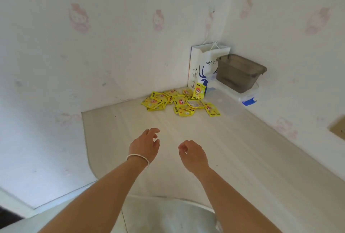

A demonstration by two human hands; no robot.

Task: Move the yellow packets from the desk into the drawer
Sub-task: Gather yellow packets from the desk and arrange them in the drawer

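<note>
Packets, yellow packets [179, 102], lie heaped at the table's [242, 148] far corner, one leaning on a white paper bag [203, 65] that I read as "luckin coff". My left hand [144, 146] and right hand [193, 153] hover nearer, fingers loosely curled, holding nothing.

The grey bin [239, 72] hides part of the paper bag [203, 68].
</note>
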